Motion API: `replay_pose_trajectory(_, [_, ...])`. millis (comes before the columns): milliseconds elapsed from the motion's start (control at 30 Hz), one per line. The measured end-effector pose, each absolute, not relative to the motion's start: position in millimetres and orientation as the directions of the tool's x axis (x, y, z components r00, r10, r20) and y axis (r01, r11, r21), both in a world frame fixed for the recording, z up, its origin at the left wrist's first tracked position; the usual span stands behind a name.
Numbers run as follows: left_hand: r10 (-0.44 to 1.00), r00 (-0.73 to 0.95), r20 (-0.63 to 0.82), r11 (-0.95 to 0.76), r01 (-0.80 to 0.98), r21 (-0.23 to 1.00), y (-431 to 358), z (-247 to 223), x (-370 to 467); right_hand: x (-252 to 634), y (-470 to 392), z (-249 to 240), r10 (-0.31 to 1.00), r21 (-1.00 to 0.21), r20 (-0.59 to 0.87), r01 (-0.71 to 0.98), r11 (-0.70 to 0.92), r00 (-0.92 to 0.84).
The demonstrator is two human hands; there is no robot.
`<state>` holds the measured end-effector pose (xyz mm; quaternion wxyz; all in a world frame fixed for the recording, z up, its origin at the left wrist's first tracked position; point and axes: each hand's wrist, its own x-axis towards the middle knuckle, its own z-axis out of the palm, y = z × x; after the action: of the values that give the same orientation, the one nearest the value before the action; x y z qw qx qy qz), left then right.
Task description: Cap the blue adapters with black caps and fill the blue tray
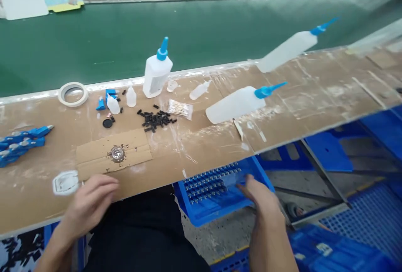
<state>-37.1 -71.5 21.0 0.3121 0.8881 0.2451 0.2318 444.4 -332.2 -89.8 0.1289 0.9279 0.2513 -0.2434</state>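
My left hand (92, 203) hovers at the bench's front edge, fingers curled together; whatever it may hold is hidden. Over the right side of a blue bin (201, 217) below the bench, my right hand (256, 190) pinches a translucent sheet or bag (234, 180). Rows of small blue parts with metal tips (205, 188) lie in that bin. On the bench, a cardboard piece (91, 161) carries a small round clear dish (117, 154) with dark bits around it. A heap of black pieces (156, 119) lies behind, beside a packet of cotton swabs (180, 109).
A white bottle (157, 75) stands upright; two more bottles (235, 104) (289, 50) lean to the right. A tape roll (73, 94) and blue parts (21, 144) are at left. Metal frame legs (323, 171) and blue crates (342, 247) stand at lower right.
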Motion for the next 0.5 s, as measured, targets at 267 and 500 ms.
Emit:
replay_pose_trajectory(267, [0.852,0.131,0.506,-0.235,0.961,0.146,4,15,-124,360,-186,-15,0.850,-0.570,0.146,0.746,-0.345,0.505])
replay_pose_trajectory(500, [0.956,0.207,0.207,-0.222,0.974,0.053,10,18,-153,346,-91,-44,0.949,-0.318,0.085,0.911,-0.264,0.305])
